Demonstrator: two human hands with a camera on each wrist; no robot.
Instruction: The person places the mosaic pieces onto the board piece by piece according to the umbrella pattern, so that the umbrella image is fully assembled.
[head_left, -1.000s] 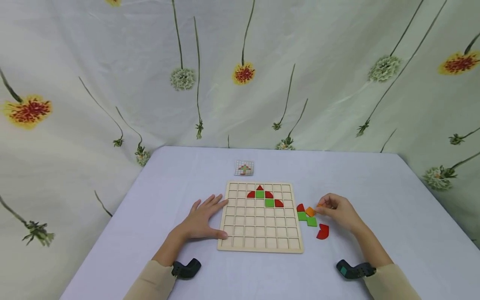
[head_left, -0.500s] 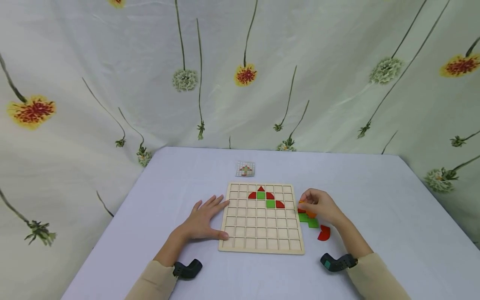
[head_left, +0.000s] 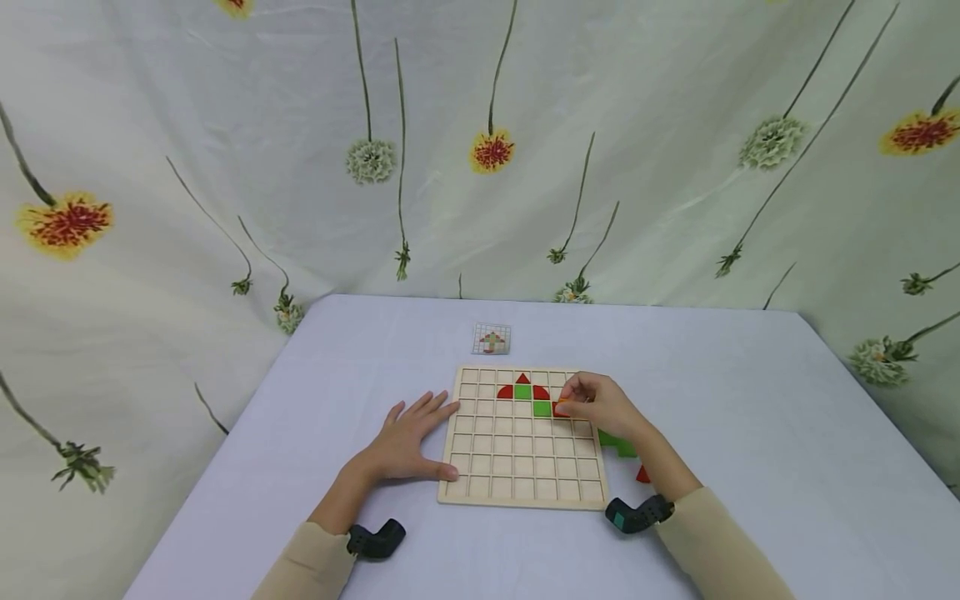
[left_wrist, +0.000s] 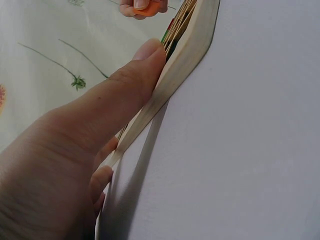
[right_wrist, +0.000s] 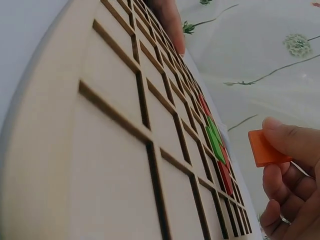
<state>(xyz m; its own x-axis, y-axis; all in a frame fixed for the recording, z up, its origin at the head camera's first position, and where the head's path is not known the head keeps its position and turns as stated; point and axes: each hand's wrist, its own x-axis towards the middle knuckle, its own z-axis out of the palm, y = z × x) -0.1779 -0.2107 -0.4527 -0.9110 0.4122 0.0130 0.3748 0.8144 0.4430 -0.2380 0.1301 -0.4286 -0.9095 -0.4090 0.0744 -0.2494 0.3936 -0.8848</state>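
A wooden grid board [head_left: 502, 487] lies on the table. Near its top sit a red triangle tile [head_left: 522, 379], a green square tile [head_left: 522, 392], red quarter-round tiles [head_left: 505, 392] and a second green square. My left hand [head_left: 401, 442] rests on the board's left edge, fingers spread and thumb on the rim. Between thumb and fingers, my right hand [head_left: 606, 410] pinches an orange square tile [right_wrist: 261, 148] over the upper right of the board. The right wrist view shows this tile raised clear of the grid. That hand partly covers the rightmost red tile.
Loose green tiles [head_left: 619, 445] lie right of the board, partly behind the right forearm. A bit of a red tile [head_left: 642, 475] shows there too. Beyond the board is a small pattern card [head_left: 491, 339]. A flowered cloth [head_left: 675, 167] hangs behind the table.
My right hand has moved left from the loose tiles to above the board, carrying the orange tile. The left hand stays at the board's edge. The view has shifted slightly.
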